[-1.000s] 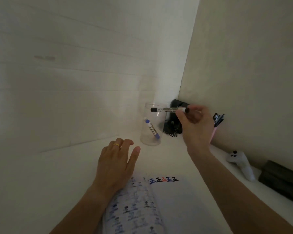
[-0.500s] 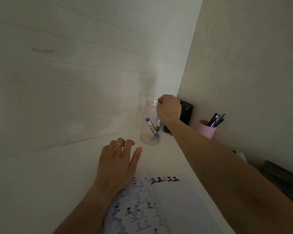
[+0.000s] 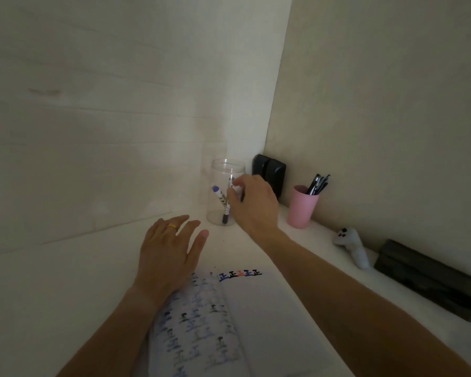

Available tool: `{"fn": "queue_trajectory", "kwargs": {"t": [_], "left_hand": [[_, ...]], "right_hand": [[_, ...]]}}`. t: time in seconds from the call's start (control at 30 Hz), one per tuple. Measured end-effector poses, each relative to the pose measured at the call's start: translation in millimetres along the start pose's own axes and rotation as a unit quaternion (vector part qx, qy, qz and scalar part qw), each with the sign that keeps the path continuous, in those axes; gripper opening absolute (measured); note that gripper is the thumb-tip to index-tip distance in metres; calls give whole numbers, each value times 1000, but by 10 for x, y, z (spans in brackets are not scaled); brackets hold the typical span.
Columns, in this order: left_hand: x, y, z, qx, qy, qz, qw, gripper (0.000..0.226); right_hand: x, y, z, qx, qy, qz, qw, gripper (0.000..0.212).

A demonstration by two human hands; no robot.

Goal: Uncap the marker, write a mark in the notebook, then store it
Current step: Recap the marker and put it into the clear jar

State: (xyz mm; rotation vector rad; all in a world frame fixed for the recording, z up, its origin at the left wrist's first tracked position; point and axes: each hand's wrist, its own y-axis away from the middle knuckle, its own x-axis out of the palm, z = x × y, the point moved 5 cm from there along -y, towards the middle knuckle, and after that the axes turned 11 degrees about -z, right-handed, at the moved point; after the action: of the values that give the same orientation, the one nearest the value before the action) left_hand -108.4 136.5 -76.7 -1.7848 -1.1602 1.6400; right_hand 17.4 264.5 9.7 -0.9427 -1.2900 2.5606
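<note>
Black-tipped marker [image 3: 225, 216] stands in the clear jar [image 3: 218, 172] at 12 o'clock, beside a leaning blue-capped one [image 3: 218, 194]. Right hand [image 3: 252, 205] covers the jar's right side, grip unclear; left hand [image 3: 169, 254] lies flat, released, on the table [image 3: 65, 281] touching the notebook [image 3: 256, 308].

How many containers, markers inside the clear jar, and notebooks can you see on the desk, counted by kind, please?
Containers: 2, the clear jar and the pink cup
Markers in the jar: 2, the blue-capped marker and the black-capped marker
Notebooks: 1, the open notebook
Total: 5
</note>
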Motion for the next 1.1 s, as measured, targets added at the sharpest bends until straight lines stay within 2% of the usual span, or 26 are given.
{"fn": "queue_trajectory", "kwargs": {"t": [0.07,0.17,0.3,0.5,0.63,0.73,1.1], "left_hand": [[-153,17,-168,29,-25,5,999,46],[-468,36,-365,-8,-2,8,1000,41],[-652,391,-495,-5,24,57,998,47],[-761,1007,-484,-40,17,131,990,54],[-745,1170,-440,-89,31,142,985,63],[-723,1156,-428,-109,46,146,982,63],[-745,1165,-414,-123,71,139,980,54]], "right_hand": [[-207,279,-57,9,-3,31,999,25],[-578,677,-221,44,8,75,996,28],[-964,1207,-476,77,6,134,988,29],[-1175,1751,-716,95,22,192,977,34],[-1128,1946,-748,19,97,188,977,38],[-1087,1992,-723,-17,124,156,980,42],[-1060,2012,-747,0,122,169,978,40]]}}
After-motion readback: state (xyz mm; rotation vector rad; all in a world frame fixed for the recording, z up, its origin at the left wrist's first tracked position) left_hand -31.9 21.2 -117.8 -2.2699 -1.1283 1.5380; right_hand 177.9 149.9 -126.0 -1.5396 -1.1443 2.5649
